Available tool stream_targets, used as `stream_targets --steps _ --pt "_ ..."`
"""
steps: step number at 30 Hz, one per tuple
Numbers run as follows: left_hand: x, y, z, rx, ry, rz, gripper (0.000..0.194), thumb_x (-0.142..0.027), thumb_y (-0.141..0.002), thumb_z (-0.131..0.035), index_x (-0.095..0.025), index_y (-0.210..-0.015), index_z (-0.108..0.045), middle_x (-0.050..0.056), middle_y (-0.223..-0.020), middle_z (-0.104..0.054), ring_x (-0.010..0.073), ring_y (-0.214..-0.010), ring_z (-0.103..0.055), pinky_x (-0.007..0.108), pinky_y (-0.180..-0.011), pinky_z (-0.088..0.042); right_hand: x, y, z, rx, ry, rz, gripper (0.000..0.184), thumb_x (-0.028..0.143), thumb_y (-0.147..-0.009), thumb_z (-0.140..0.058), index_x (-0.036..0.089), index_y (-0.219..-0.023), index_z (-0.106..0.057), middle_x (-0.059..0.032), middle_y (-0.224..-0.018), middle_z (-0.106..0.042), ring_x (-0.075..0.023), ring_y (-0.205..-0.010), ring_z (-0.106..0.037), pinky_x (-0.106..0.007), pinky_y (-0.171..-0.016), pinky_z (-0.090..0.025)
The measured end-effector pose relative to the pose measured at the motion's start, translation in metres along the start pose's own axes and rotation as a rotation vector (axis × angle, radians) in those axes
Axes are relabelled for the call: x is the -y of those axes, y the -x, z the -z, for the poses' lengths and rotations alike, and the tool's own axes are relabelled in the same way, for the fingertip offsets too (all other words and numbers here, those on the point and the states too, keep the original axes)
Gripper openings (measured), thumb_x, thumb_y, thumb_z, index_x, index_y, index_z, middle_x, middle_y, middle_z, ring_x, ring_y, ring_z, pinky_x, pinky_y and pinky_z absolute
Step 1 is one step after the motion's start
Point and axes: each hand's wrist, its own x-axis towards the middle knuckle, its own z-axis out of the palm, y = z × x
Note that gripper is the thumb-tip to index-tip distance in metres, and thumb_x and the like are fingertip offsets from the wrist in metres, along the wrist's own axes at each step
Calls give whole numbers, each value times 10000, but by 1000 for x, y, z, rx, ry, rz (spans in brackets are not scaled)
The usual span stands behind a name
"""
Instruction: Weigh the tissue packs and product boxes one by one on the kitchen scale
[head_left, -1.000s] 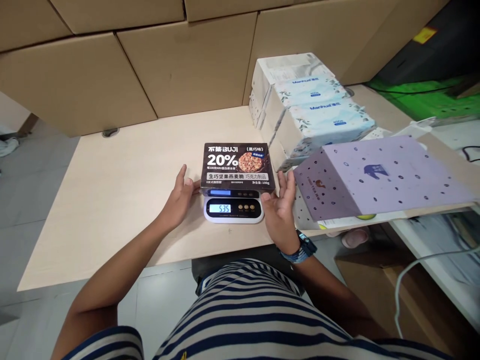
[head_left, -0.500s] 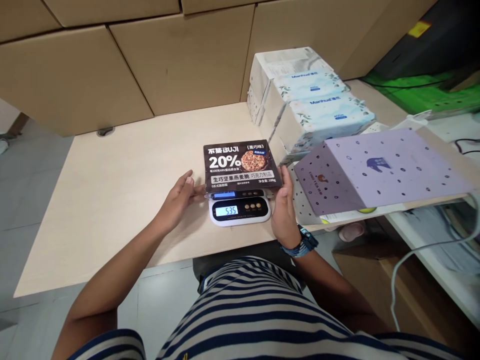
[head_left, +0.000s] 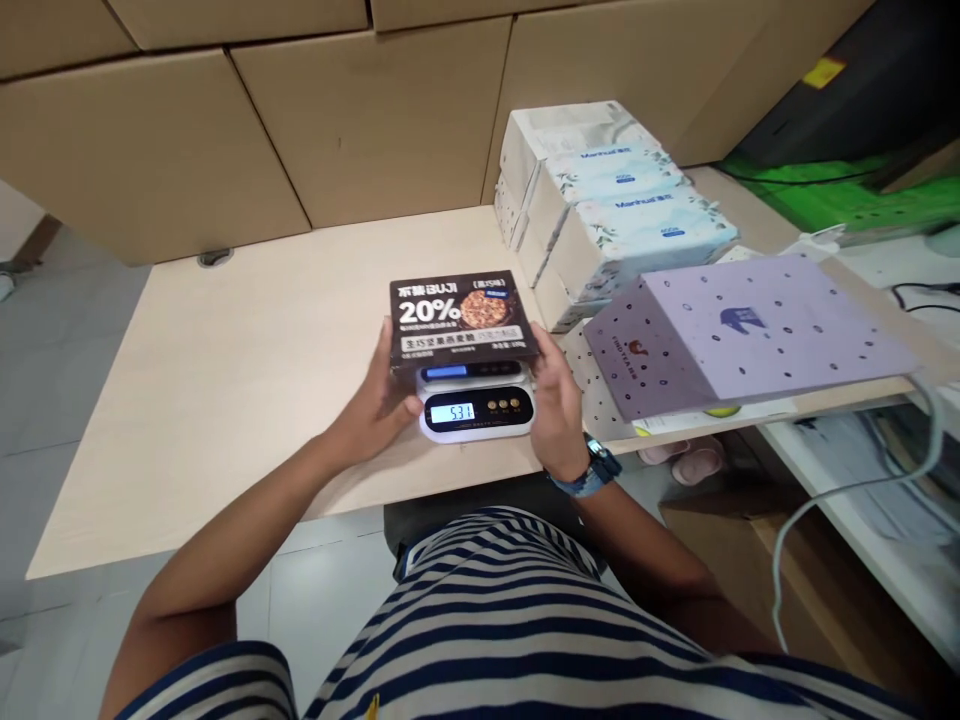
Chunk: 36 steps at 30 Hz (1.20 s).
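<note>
A dark box of chocolate oat crisps (head_left: 461,312), with "20%" and a round biscuit on its top, rests over a small white digital scale (head_left: 480,433). The scale's lit display reads what looks like 531. Along the box's left side lie the fingers of my left hand (head_left: 367,410), its thumb held apart by the scale's left edge. My right hand (head_left: 556,405), a little blurred, is against the right side, so the box is held between both hands. The scale's platform is hidden under the box.
Stacked tissue packs (head_left: 622,200) stand at the back right. Nearer on the right lies a lilac patterned box (head_left: 750,335). Large cardboard boxes (head_left: 390,130) line the table's back edge. A grey cable (head_left: 825,500) hangs at the right.
The box has shifted left over the scale. My left hand has closed in on its left side, and my right hand has followed leftward. The reading went from 535 to 531.
</note>
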Motion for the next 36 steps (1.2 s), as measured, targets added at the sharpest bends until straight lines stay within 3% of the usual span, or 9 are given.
stream_targets --steps 3,6,9,11,14,16,21,27,36 --pt "19 -16 38 -295 -58 0 1150 -960 -873 -631 -291 -1765 -351 128 -1864 -370 434 -1752 -312 601 -1468 -253 22 -32 -33 209 80 -4 964 854 -1018 -474 232 -1748 -373 -125 -1674 -630 -328 -1555 -611 -528 -1301 -552" --pt "40 -30 82 -667 -83 76 1063 -1011 -868 -550 -226 -1583 -567 158 -1720 -567 390 -1636 -509 549 -1402 -412 46 -72 -91 473 422 43 862 638 -1088 -519 239 -1797 -236 -137 -1707 -594 -341 -1497 -654 -579 -1261 -572" --pt "55 -31 109 -806 -134 179 910 -888 -918 -644 -197 -1511 -625 189 -1616 -660 392 -1543 -600 587 -1382 -420 64 -108 -152 602 738 182 704 440 -1076 -627 186 -1706 -446 -195 -1849 -360 -425 -1704 -383 -723 -1377 -360" --pt "61 -26 116 -831 -179 211 794 -739 -976 -704 -181 -1534 -621 209 -1619 -657 404 -1550 -591 616 -1396 -379 70 -129 -184 633 803 287 641 365 -1036 -719 171 -1624 -552 -194 -1868 -304 -437 -1747 -267 -751 -1403 -268" --pt "67 -20 114 -881 -245 220 699 -549 -1045 -720 -195 -1623 -549 198 -1733 -537 386 -1626 -507 633 -1403 -355 71 -159 -215 704 903 419 588 405 -1039 -751 205 -1570 -597 -153 -1711 -530 -355 -1576 -534 -646 -1293 -494" --pt "71 -19 111 -913 -282 223 621 -476 -1064 -724 -217 -1606 -565 172 -1730 -525 369 -1586 -540 650 -1341 -440 72 -179 -228 729 982 460 524 446 -1047 -745 202 -1500 -642 -132 -1569 -637 -303 -1404 -661 -572 -1174 -603" --pt "77 -18 106 -915 -378 262 470 -426 -1068 -739 -197 -1471 -660 138 -1536 -665 302 -1359 -694 560 -1152 -620 76 -215 -256 740 1139 461 480 453 -1051 -740 175 -1437 -670 -130 -1461 -692 -267 -1287 -713 -508 -1091 -648" --pt "80 -16 103 -835 -477 316 443 -427 -1071 -736 -190 -1440 -674 132 -1484 -692 282 -1301 -719 528 -1110 -644 75 -230 -275 741 1189 425 491 451 -1048 -746 165 -1439 -668 -140 -1463 -689 -269 -1290 -712 -505 -1094 -647" --pt "74 -14 104 -756 -492 347 419 -430 -1076 -729 -189 -1416 -686 128 -1461 -704 271 -1277 -727 512 -1093 -652 84 -238 -278 783 1201 367 487 450 -1046 -748 159 -1429 -674 -142 -1453 -694 -266 -1280 -716 -498 -1088 -649"
